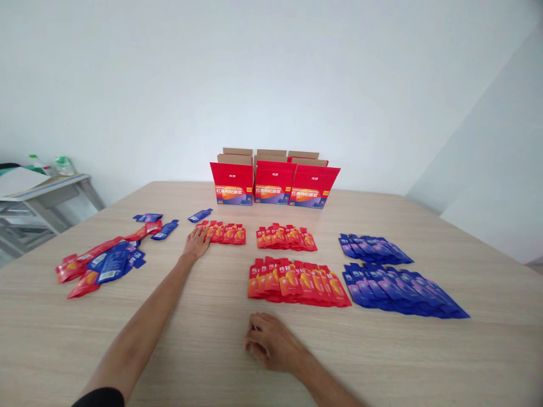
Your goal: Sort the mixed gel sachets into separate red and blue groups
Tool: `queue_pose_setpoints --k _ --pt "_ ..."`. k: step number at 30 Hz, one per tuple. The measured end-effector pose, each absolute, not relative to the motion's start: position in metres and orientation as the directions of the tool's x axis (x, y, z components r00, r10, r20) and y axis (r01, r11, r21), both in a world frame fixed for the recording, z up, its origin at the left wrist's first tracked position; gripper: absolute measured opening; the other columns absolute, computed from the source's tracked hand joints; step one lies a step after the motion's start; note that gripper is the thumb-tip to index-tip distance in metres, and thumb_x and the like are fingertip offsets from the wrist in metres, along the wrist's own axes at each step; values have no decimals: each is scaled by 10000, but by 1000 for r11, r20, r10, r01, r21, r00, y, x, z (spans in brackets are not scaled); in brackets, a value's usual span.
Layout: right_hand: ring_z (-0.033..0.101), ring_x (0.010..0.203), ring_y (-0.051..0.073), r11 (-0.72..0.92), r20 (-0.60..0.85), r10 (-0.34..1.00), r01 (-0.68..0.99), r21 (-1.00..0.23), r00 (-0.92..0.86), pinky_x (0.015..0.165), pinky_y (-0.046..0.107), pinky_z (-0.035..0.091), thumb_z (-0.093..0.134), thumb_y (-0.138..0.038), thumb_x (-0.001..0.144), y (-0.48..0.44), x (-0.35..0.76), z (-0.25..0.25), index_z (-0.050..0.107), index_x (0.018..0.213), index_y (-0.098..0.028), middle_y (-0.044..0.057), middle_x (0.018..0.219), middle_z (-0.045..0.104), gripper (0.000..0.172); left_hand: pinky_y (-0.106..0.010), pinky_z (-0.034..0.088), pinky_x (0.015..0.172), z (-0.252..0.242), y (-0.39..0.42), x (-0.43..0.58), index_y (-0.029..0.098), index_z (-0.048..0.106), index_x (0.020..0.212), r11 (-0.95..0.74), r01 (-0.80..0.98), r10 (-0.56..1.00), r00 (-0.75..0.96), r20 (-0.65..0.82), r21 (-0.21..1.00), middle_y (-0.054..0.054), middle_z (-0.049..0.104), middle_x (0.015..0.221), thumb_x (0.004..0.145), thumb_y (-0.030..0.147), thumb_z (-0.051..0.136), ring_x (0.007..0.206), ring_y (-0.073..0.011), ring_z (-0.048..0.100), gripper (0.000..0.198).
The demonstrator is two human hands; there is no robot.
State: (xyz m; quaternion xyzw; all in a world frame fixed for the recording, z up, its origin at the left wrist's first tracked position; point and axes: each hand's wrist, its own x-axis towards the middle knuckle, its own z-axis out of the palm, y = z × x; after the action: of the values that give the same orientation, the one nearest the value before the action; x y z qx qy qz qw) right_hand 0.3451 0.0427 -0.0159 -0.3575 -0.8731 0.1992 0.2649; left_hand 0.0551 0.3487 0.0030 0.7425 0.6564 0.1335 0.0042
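Observation:
My left hand (197, 243) reaches forward and rests at the left end of a row of red pouches (229, 233), its fingers spread over the leftmost ones. My right hand (268, 341) is curled on the table near the front, with its fingers bent inward; whether anything is inside is hidden. Just beyond it lies a larger overlapping row of red pouches (297, 281). Behind that is a smaller red row (286, 237). A single blue pouch (200, 215) lies beyond my left hand.
Three open red boxes (275, 183) stand in front, with more box flaps behind them. Two overlapping blue rows (373, 249) (403, 289) lie at the right. A loose pile of mixed red and blue pouches (113, 263) lies at the left. A side desk (51, 186) stands beyond the table's left edge.

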Motion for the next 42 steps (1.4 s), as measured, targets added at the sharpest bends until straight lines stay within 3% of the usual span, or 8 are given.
queue_pose_setpoints --k 5,10,18,21,27,35,39,42 --pt "596 845 156 677 339 718 496 -544 -608 780 255 439 665 -17 739 43 345 -16 750 882 -220 23 906 636 263 -578 211 1297 8 335 58 161 481 1602 -83 971 967 25 253 223 -161 416 1695 1082 382 255 1602 -326 306 608" --pt "591 848 162 694 364 703 477 -540 -611 783 263 439 665 -14 750 42 345 -17 760 890 -219 30 897 644 266 -495 240 1291 20 292 29 171 494 1578 14 965 931 -108 347 261 -150 471 1648 1060 359 279 1549 -295 367 591" --pt "585 829 165 728 391 668 444 -522 -633 762 267 440 635 1 739 41 344 -24 749 875 -206 34 880 639 273 -747 330 1094 55 220 -97 -110 446 1465 495 817 784 -567 252 297 -467 416 1505 914 432 475 1433 -591 389 773" --pt "585 820 163 734 405 663 440 -517 -630 747 263 439 632 2 746 41 344 -24 749 872 -204 34 877 638 268 -665 361 1124 60 209 -116 -78 526 1399 516 813 800 -570 187 267 -429 500 1455 864 436 533 1406 -554 454 742" --pt "593 825 164 730 395 671 467 -498 -627 758 265 455 637 -5 773 41 345 -21 758 874 -205 39 889 639 254 -642 379 1110 50 200 -98 -83 452 1462 498 832 825 -541 161 245 -423 456 1501 878 475 490 1420 -555 431 809" --pt "593 830 162 716 379 687 490 -497 -620 768 259 469 619 -24 805 39 345 -16 755 865 -201 38 892 627 231 -598 365 1159 34 176 -80 176 591 1467 343 909 909 -384 160 234 -245 567 1452 909 569 476 1420 -459 472 692" --pt "598 848 167 712 366 690 495 -498 -624 786 266 475 623 -20 803 41 346 -15 756 877 -197 41 908 625 233 -640 352 1153 52 171 -114 39 448 1531 470 849 827 -519 214 241 -346 401 1582 970 449 402 1488 -509 369 696" --pt "596 838 166 712 366 689 490 -503 -625 778 268 471 621 -18 809 42 346 -15 756 873 -192 42 901 624 229 -606 441 1091 64 170 -142 7 480 1459 529 812 797 -575 185 245 -349 487 1525 915 355 483 1414 -505 469 647"
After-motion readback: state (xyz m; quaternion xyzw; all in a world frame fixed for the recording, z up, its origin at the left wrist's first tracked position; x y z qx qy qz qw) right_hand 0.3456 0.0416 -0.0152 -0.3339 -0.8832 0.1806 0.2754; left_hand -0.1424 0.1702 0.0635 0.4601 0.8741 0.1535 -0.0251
